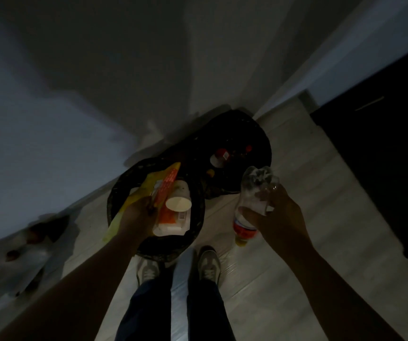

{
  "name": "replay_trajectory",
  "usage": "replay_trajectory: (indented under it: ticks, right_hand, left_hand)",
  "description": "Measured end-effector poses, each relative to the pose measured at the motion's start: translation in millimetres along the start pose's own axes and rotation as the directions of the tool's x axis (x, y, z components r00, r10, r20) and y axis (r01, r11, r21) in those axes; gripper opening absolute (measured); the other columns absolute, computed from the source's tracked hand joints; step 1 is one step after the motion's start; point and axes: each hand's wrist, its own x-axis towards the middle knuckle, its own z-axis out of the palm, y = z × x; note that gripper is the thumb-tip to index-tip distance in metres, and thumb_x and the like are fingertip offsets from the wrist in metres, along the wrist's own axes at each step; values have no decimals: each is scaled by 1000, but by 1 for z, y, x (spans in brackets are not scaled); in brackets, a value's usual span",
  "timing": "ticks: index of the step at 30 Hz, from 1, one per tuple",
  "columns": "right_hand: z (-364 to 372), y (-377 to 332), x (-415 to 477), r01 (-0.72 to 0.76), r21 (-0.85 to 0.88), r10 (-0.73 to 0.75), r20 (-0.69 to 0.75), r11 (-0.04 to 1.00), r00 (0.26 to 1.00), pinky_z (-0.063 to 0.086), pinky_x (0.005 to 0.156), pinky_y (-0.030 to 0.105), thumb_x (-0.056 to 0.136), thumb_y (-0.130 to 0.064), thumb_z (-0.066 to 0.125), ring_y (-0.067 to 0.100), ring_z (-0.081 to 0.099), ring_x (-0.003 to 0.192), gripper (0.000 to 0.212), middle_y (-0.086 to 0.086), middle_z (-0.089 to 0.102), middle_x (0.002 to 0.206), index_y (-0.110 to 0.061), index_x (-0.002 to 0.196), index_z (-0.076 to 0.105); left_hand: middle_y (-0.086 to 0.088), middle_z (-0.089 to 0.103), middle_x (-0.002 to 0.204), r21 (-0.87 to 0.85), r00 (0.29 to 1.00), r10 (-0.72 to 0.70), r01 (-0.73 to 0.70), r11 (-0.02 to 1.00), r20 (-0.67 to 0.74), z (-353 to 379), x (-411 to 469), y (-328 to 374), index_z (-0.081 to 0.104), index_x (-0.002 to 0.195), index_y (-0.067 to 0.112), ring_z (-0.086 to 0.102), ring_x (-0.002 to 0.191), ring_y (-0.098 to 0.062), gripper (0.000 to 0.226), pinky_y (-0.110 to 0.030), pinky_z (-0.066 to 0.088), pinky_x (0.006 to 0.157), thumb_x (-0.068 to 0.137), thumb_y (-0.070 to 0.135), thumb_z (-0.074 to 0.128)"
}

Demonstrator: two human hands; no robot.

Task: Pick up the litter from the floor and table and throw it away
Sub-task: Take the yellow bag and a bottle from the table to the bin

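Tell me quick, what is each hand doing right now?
Left hand: grips a bundle of wrappers and a paper cup.
Right hand: grips a clear plastic bottle.

A dim room indoors, by the look of it a home. The floor [284, 188] is laid in pale planks and meets a plain white wall [50, 119]. Two round black bins lined with bags stand side by side against that wall, the near bin [120, 185] and the far bin [264, 141], which holds household litter [220, 155]. A dark panel [382, 148] stands at the right; whether door or cabinet, I cannot tell.
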Motion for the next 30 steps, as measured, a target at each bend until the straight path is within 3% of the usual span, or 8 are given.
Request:
replay_trajectory:
  ticks: [7,10,13,20,23,26,28,30]
  right_hand:
    - [14,13,21,-4,7,3,18,1000,1000,40,65,6,72,-24,81,-4,53,86,61,-22,52,96,-24,124,49]
    - [20,18,32,-4,63,5,-21,998,1000,42,56,-1,72,-22,82,-20,54,81,57,-28,52,91,-31,117,48]
    - [26,22,49,46,120,-30,-127,992,991,41,59,-4,71,-20,83,-29,50,83,54,-26,54,92,-16,118,55]
    - [42,23,111,58,121,-19,-303,991,953,41,64,-2,77,-27,79,-15,57,84,60,-18,59,103,-13,128,50]
    - [50,29,134,-44,34,51,-208,998,977,44,75,17,79,-31,76,16,58,108,70,3,59,124,-11,136,41]
    - [51,26,147,-164,-15,160,-135,986,978,44,86,28,80,-35,75,29,51,122,84,12,50,138,-9,145,30]
    - [47,21,146,-157,-47,150,-133,986,980,43,82,23,82,-34,73,23,54,114,75,10,53,132,-8,141,35]
    - [40,16,136,-125,-35,120,-117,992,986,41,74,16,84,-30,71,15,53,101,60,3,58,116,-9,134,44]
  left_hand:
    - [-18,61,119,11,996,62,-63,998,67,15,14,-10,56,125,5,57,104,-30,38,-25,35,79,96,28,51]
    - [-19,57,127,13,994,14,-16,1000,113,23,26,-20,52,131,8,54,113,-34,40,-27,34,83,97,29,49]
    - [-17,51,136,-15,988,-3,6,1000,157,32,36,-30,43,140,11,50,121,-34,46,-29,37,91,98,28,48]
    - [-21,49,134,215,935,53,-136,967,350,39,51,-28,41,140,16,49,121,-34,53,-45,42,101,96,44,43]
    - [-32,64,105,271,875,327,-432,860,357,39,45,-23,41,126,16,68,87,-39,77,-40,59,66,63,24,85]
    - [-25,67,70,314,838,463,-540,781,290,36,43,-20,48,109,14,65,50,-33,97,-32,53,38,24,16,96]
    - [-31,66,92,224,878,358,-436,872,318,28,34,-9,58,116,13,68,75,-40,83,-40,59,58,43,31,95]
    - [-26,46,134,81,983,44,-59,995,179,28,30,-3,40,140,9,51,119,-40,87,-43,48,94,72,50,75]
